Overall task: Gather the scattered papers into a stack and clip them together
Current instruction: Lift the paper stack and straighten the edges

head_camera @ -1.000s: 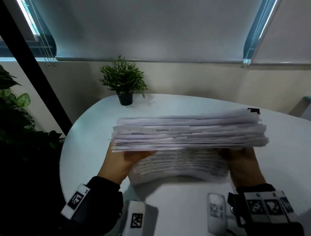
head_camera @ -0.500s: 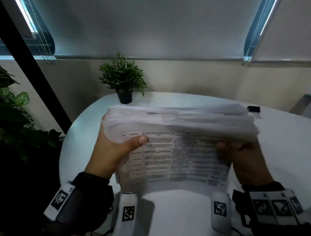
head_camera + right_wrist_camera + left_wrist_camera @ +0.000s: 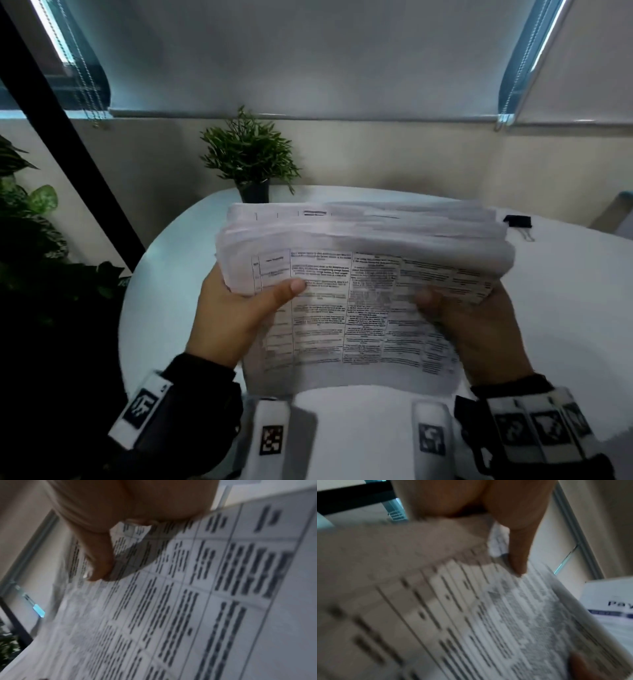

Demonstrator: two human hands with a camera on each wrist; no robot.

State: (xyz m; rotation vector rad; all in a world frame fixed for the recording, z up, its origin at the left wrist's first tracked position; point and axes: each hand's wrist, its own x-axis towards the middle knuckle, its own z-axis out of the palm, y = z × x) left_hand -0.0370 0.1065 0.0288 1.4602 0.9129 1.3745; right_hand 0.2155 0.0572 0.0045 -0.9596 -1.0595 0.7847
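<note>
At the far left of the head view, dark leafy plants (image 3: 24,219) fill the edge of the frame, and a black diagonal bar (image 3: 65,120) crosses the upper left in front of the window blinds (image 3: 82,78). Just right of that, my left hand (image 3: 236,315) rises from the lower left and grips the left edge of the stack of papers (image 3: 370,246), thumb (image 3: 287,287) pressed flat on the printed table of the front sheet, the other fingers hidden behind the pile. In the left wrist view the same thumb (image 3: 518,555) presses on the blurred print.

Above the stack, at upper centre, a small potted plant (image 3: 250,157) stands at the far rim of the round white table (image 3: 164,291).

The stack sits in mid-frame, tipped up with its printed face toward me and its thick upper edge uneven, sheets out of line. Whether its lower edge touches the table I cannot tell.

My right hand (image 3: 479,325) grasps the right edge of the stack, thumb on the front sheet, fingers out of sight behind; the right wrist view shows that thumb (image 3: 99,555) bearing down on the page.

At the right of the frame, just beyond the stack's upper right corner, a black binder clip (image 3: 518,222) lies on the table, apart from the papers.
</note>
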